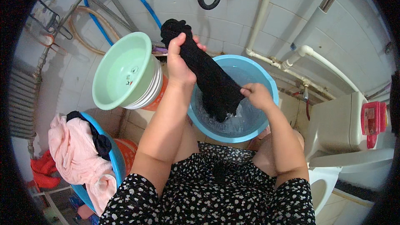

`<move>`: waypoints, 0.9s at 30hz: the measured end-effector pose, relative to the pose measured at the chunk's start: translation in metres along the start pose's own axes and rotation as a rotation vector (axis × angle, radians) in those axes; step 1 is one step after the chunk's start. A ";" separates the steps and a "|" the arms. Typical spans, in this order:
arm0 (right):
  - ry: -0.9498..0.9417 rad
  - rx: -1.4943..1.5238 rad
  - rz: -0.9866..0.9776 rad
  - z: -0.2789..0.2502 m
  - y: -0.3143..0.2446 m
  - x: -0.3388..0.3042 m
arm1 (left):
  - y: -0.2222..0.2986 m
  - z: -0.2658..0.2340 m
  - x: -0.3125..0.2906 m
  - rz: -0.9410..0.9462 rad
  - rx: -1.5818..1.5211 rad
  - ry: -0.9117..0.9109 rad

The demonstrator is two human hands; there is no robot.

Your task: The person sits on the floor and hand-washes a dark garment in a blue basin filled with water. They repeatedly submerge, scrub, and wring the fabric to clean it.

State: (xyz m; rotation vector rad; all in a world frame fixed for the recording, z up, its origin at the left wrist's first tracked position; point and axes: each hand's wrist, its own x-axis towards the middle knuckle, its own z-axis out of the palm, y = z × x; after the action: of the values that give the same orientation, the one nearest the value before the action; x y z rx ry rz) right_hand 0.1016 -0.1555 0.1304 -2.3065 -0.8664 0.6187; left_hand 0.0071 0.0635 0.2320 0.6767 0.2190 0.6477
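A long piece of wet black cloth (205, 67) stretches between my hands; what garment it is I cannot tell. My left hand (181, 60) is wrapped round its bunched upper part, raised above the far left rim of a blue basin (271, 84). At the cloth's right edge, my right hand (257, 95) pinches the fabric between thumb and fingers. The lower end hangs into the basin, where it meets the water (246, 118). Part of the basin's left side is hidden behind the cloth and my left forearm.
Left of the basin, a pale green basin (112, 77) rests tilted on a white and orange bucket (157, 93). Pink clothing (79, 152) and dark cloth overflow a blue tub (118, 164) at the lower left. A toilet (333, 127) stands to the right; pipes (258, 21) run along the tiled wall.
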 end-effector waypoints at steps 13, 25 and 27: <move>0.307 1.279 0.063 -0.059 -0.004 0.001 | -0.006 -0.013 0.004 -0.370 0.477 -0.210; 0.171 1.762 0.289 -0.066 0.010 0.002 | -0.098 -0.038 0.006 -0.412 1.510 -0.576; 0.219 1.681 0.328 -0.069 0.006 -0.004 | -0.114 -0.049 0.010 -0.366 1.594 -0.585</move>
State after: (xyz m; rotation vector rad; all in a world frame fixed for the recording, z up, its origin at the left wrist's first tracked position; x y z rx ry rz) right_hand 0.1425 -0.1871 0.1762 -0.8782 0.2422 0.7452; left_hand 0.0508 0.0271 0.1217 2.2404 0.2772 -0.2476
